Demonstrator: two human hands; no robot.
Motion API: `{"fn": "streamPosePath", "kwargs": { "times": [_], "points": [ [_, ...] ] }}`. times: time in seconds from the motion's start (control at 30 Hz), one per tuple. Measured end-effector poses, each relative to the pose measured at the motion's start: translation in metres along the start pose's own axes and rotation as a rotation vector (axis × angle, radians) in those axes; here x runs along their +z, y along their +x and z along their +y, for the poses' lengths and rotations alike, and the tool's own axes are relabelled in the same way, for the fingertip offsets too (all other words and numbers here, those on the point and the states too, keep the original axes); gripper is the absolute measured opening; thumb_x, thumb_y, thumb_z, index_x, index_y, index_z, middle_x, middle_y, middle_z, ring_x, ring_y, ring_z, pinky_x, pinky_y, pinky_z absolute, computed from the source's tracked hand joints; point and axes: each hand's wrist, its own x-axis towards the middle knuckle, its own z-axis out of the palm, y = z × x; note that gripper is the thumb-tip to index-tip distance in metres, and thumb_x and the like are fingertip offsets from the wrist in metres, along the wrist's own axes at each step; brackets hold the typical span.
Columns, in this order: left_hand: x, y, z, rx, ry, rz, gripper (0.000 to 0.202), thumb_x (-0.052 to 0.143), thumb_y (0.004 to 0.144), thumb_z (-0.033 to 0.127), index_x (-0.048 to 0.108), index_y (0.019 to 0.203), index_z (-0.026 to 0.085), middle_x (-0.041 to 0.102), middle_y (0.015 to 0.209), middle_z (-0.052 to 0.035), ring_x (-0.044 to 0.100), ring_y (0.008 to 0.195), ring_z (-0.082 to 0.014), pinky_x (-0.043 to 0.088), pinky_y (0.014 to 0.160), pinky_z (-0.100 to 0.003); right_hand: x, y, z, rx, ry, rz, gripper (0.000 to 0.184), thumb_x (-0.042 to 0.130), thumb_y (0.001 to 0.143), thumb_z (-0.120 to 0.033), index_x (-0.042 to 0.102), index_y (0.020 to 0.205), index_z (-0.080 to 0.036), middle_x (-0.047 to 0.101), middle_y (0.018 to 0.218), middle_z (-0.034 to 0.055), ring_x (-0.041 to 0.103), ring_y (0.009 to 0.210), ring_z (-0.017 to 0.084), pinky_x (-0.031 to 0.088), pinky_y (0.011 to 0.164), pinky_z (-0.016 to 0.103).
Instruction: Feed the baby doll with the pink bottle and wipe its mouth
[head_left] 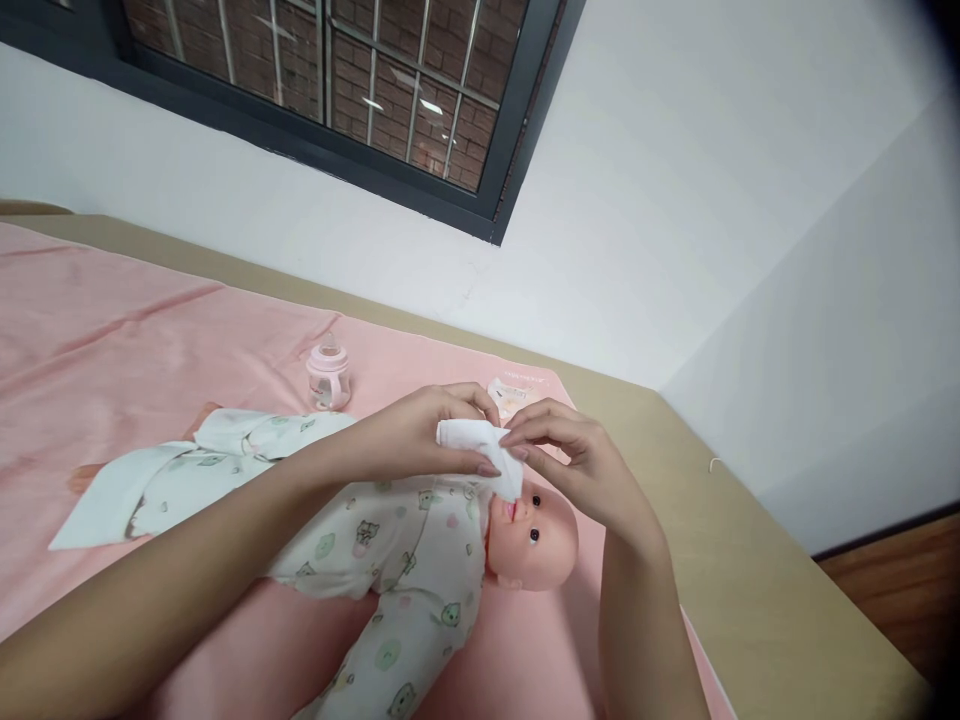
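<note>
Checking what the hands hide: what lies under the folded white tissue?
Under the folded white tissue, held by left hand and right hand, lies the pink plastic baby doll; eyes and mouth show, its nose is covered.

A small white folded wipe (487,450) was pinched between both hands just above the doll's (480,540) mouth. The doll lay on its back on the pink sheet, head toward the right, dressed in a white printed sleepsuit, eyes open

1 head view, tilted, looking down close over doll (420,540), facing wall (675,200)
</note>
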Motion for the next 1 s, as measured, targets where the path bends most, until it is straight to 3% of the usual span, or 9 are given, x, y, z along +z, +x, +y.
{"fn": "streamPosePath", "kwargs": {
  "times": [0.13, 0.27, 0.5, 0.6, 0.77, 1.0],
  "points": [
    [0.0, 0.001, 0.0, 0.028, 0.004, 0.089, 0.016, 0.069, 0.078, 0.036, 0.072, 0.084, 0.022, 0.059, 0.109, -0.0015, 0.056, 0.1, -0.0168, 0.043, 0.089, -0.025, 0.001, 0.0, 0.001, 0.014, -0.037, -0.019, 0.017, 0.057, 0.086, -0.032, 0.072, 0.095, -0.031, 0.058, 0.111, 0.0047, 0.055, 0.106, 0.019, 0.049, 0.089, 0.036],
    [0.0, 0.002, 0.0, 0.007, -0.024, 0.105, 0.021, 0.067, 0.079, 0.039, 0.071, 0.089, 0.021, 0.061, 0.112, -0.0029, 0.057, 0.101, -0.0193, 0.045, 0.087, -0.028, 0.001, 0.001, 0.002, 0.011, -0.034, -0.055, 0.019, 0.056, 0.087, -0.034, 0.071, 0.098, -0.033, 0.055, 0.119, 0.0046, 0.048, 0.12, 0.022, 0.048, 0.093, 0.038],
    [-0.001, 0.001, 0.002, -0.029, -0.023, 0.144, 0.024, 0.065, 0.079, 0.04, 0.066, 0.083, 0.017, 0.065, 0.088, -0.0017, 0.058, 0.08, -0.0156, 0.043, 0.071, -0.024, -0.005, 0.001, 0.006, 0.011, -0.02, -0.086, 0.02, 0.055, 0.088, -0.036, 0.071, 0.098, -0.032, 0.058, 0.117, 0.005, 0.053, 0.112, 0.021, 0.047, 0.094, 0.039],
    [0.001, 0.002, -0.003, -0.092, -0.023, 0.09, 0.03, 0.063, 0.079, 0.045, 0.063, 0.078, 0.015, 0.061, 0.077, -0.0004, 0.055, 0.071, -0.0146, 0.041, 0.064, -0.023, -0.011, 0.003, 0.018, 0.033, 0.04, -0.033, 0.021, 0.056, 0.086, -0.038, 0.071, 0.096, -0.028, 0.06, 0.113, 0.0061, 0.054, 0.111, 0.02, 0.048, 0.092, 0.037],
    [0.017, 0.006, -0.018, -0.218, 0.004, -0.071, 0.035, 0.064, 0.076, 0.045, 0.052, 0.063, 0.015, 0.048, 0.062, 0.0028, 0.044, 0.059, -0.0115, 0.033, 0.053, -0.023, -0.013, 0.016, 0.066, 0.136, 0.149, 0.066, 0.027, 0.057, 0.083, -0.043, 0.07, 0.095, -0.022, 0.064, 0.105, 0.0063, 0.06, 0.094, 0.016, 0.049, 0.087, 0.034],
    [0.042, 0.009, -0.014, -0.331, 0.078, -0.117, 0.027, 0.06, 0.073, 0.036, 0.047, 0.059, 0.017, 0.046, 0.057, 0.0028, 0.042, 0.055, -0.0122, 0.027, 0.047, -0.023, 0.012, 0.017, 0.181, 0.432, 0.294, 0.177, 0.034, 0.063, 0.073, -0.047, 0.068, 0.084, -0.015, 0.068, 0.093, 0.0081, 0.061, 0.077, 0.017, 0.049, 0.084, 0.037]
  ]
}}
